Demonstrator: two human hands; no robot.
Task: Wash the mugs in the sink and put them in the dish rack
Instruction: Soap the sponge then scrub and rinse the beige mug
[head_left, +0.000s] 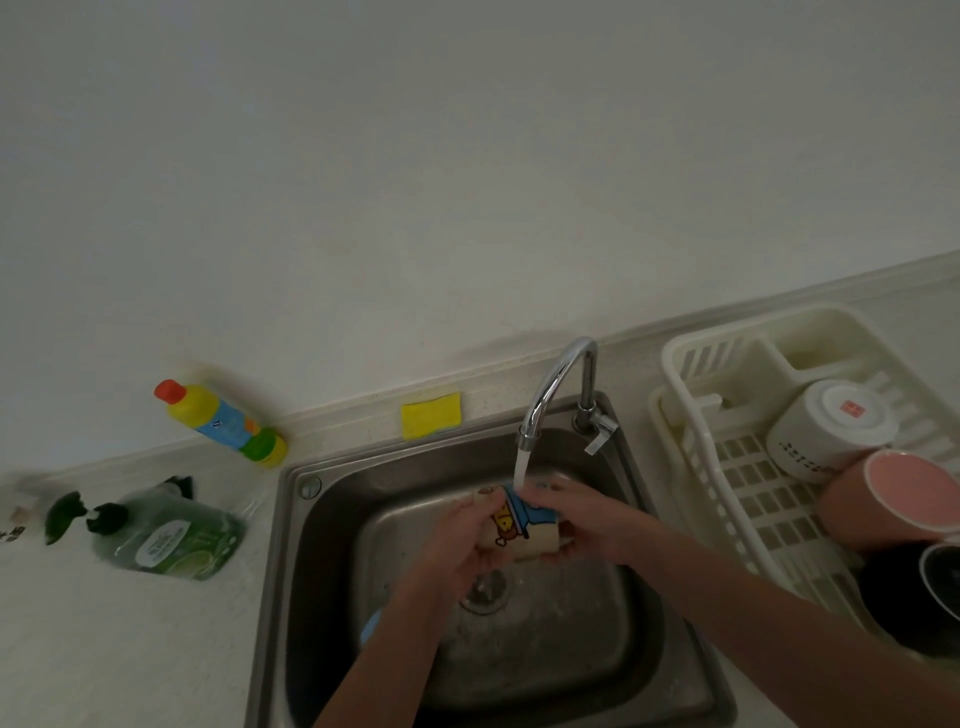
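A cream mug (519, 525) with a blue and yellow cartoon print lies on its side over the steel sink (311, 545), under the water running from the tap (550, 395). My left hand (462, 545) grips its left end and my right hand (582, 519) grips its right end. In the white dish rack (696, 452) on the right, a white mug (826, 431) stands upside down, a pink mug (893, 499) leans beside it, and a dark mug (930, 597) sits at the near end. A pale blue object (370, 626) peeks out beneath my left forearm; what it is I cannot tell.
A yellow sponge (431, 414) lies on the ledge behind the sink. Left of the sink stand a yellow bottle with a red cap (218, 415) and a green pump bottle (166, 535). The drain (485, 590) sits mid-basin.
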